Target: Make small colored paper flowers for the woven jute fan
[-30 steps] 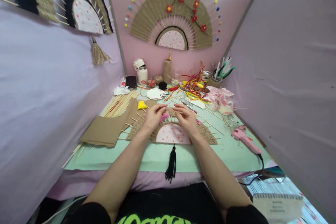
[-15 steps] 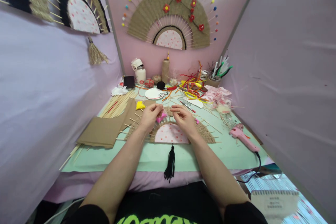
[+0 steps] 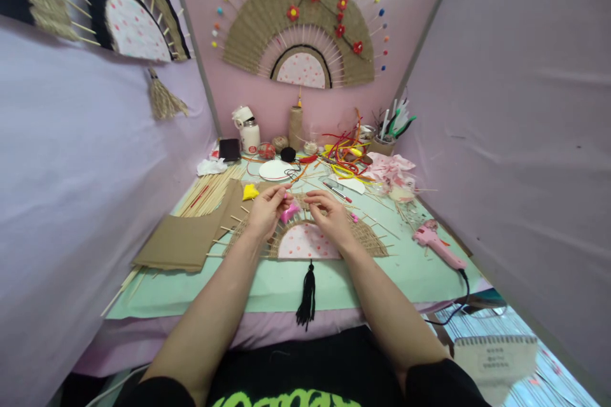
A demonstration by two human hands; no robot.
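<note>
A woven straw fan [image 3: 367, 243] with a dotted pink half-circle centre [image 3: 308, 244] and a black tassel [image 3: 306, 296] lies on the green mat. My left hand [image 3: 265, 208] hovers over the fan's upper left, fingers pinched on a small bright pink piece [image 3: 289, 212]. Just to the right of it, my right hand [image 3: 329, 216] is also closed in a pinch; what it holds is too small to make out. Thin wooden sticks poke out around the fan's rim.
Folded brown burlap [image 3: 179, 241] and a bundle of sticks [image 3: 210, 191] lie to the left, with a yellow piece [image 3: 249, 191] beside them. A pink glue gun [image 3: 436, 246] rests at right. Pipe cleaners [image 3: 346, 156], twine spools, a cup and jars crowd the back. Finished fans hang on the walls.
Both hands stay over the fan with only small finger movements. The camera has tilted slightly, shifting the whole scene left and up.
</note>
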